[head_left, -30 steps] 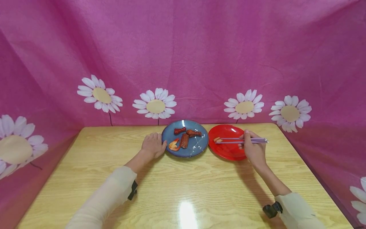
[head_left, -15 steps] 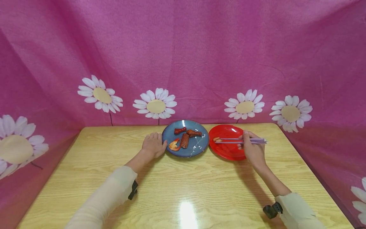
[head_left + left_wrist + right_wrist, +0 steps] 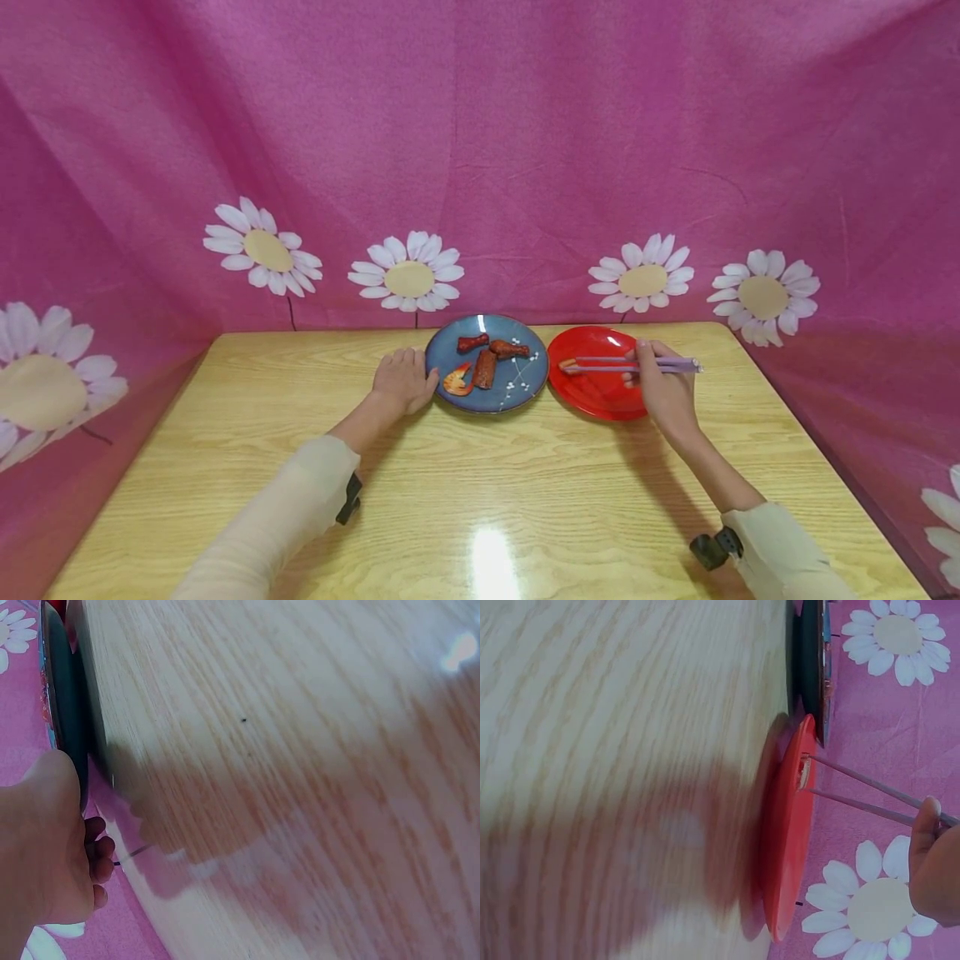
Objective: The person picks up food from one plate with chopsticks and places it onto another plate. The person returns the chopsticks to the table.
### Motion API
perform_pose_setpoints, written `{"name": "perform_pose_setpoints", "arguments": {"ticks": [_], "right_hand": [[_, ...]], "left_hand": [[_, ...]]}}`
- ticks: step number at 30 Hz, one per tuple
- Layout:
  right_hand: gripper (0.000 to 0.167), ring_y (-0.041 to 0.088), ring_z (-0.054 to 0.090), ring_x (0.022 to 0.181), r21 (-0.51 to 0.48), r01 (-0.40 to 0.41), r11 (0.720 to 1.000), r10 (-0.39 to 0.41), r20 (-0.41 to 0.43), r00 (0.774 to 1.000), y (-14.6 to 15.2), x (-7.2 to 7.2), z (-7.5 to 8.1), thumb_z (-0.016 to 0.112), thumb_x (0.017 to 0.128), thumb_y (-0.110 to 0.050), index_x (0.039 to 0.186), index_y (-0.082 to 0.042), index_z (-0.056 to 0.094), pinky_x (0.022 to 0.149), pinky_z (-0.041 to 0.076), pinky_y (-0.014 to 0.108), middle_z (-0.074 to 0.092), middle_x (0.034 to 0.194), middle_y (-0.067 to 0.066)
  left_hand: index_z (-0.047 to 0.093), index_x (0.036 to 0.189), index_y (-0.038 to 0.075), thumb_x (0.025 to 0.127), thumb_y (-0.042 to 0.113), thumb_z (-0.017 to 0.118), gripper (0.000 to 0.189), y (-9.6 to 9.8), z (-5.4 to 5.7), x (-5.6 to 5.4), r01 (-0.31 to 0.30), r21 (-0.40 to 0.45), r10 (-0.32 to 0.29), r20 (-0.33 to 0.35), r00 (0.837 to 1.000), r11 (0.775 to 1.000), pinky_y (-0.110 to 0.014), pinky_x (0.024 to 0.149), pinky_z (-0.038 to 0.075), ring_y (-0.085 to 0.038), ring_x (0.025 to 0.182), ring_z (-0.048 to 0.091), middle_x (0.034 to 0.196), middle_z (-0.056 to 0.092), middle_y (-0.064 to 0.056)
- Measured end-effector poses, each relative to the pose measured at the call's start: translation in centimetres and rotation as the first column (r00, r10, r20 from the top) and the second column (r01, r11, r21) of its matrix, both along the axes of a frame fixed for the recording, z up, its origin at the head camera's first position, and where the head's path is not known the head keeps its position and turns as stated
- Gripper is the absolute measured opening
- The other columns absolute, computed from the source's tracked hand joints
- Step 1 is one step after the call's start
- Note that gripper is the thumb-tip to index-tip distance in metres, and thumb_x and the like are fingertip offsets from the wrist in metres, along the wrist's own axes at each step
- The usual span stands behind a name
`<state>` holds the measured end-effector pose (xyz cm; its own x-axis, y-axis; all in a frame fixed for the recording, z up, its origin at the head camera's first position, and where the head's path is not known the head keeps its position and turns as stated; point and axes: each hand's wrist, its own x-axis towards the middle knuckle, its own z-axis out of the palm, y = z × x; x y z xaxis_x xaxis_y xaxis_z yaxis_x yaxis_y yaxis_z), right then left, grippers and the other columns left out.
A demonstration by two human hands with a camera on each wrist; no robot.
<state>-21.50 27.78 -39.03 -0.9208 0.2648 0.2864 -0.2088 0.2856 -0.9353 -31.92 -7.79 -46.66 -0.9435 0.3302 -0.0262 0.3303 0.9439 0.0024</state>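
Observation:
My right hand [image 3: 667, 400] holds a pair of purple chopsticks [image 3: 681, 365] over the red plate [image 3: 600, 400]. Their tips lie along either side of a small tan-orange food piece [image 3: 567, 364] near that plate's left side; the right wrist view shows the piece [image 3: 803, 774] low between the spread tips. My left hand [image 3: 402, 381] rests palm down beside the blue plate [image 3: 480, 402], thumb at its left rim. On the blue plate lie a shrimp [image 3: 456, 381], a brown ribbed meat piece [image 3: 485, 369], a drumstick [image 3: 510, 349] and a dark red piece [image 3: 472, 342].
Both plates stand side by side at the back of a light wooden table [image 3: 420, 500]. Behind and beside it hangs a magenta cloth [image 3: 525, 167] with large white daisies.
The chopsticks have shifted slightly upward in the head view, their tips still at the food piece, which is turned a little. My left hand and both plates stay put.

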Motion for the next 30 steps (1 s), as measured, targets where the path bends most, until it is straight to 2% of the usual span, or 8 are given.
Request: {"name": "perform_pose_setpoints", "arguments": {"ticks": [9,21,25,30], "right_hand": [[0.039,0.01,0.065,0.061,-0.059,-0.021,0.998,0.021,0.002,1.0,1.0,-2.1,-1.8,0.051,0.105,-0.021,0.102,0.016,0.062,0.062,0.055,0.022,0.068,0.075,0.007],[0.036,0.011,0.063,0.064,-0.126,-0.203,0.971,0.197,-0.063,0.978,-0.2,-3.3,-1.2,0.053,0.104,-0.015,0.104,0.02,0.057,0.062,0.055,0.023,0.065,0.077,0.001],[0.037,0.011,0.064,0.065,-0.103,-0.228,0.968,0.224,-0.051,0.973,-0.7,-4.0,-1.3,0.053,0.105,-0.017,0.101,0.019,0.057,0.061,0.055,0.024,0.064,0.08,0.0],[0.041,0.013,0.065,0.067,-0.05,-0.238,0.97,0.238,-0.021,0.971,-1.3,-4.7,-1.4,0.054,0.104,-0.025,0.1,0.015,0.061,0.062,0.056,0.026,0.066,0.08,0.014]], "left_hand": [[0.05,0.12,-0.005,0.106,0.037,0.034,0.047,0.0,0.0,0.0,-0.003,0.0,0.003,0.003,1.0,1.0,-0.044,0.093,0.041,-0.03,0.107,0.051,0.102,0.051,-0.013],[0.05,0.123,-0.005,0.107,0.038,0.033,0.049,0.1,0.2,0.1,-0.007,-0.018,0.008,0.023,1.0,1.0,-0.044,0.096,0.04,-0.03,0.11,0.051,0.107,0.052,-0.014],[0.051,0.123,-0.005,0.106,0.038,0.033,0.049,0.1,0.2,0.1,-0.009,-0.013,0.009,0.015,1.0,1.0,-0.044,0.095,0.04,-0.03,0.111,0.051,0.107,0.052,-0.014],[0.051,0.123,-0.005,0.106,0.038,0.034,0.049,0.1,0.1,0.0,-0.011,-0.013,0.011,0.011,1.0,1.0,-0.044,0.095,0.04,-0.03,0.11,0.051,0.106,0.052,-0.014]]}}
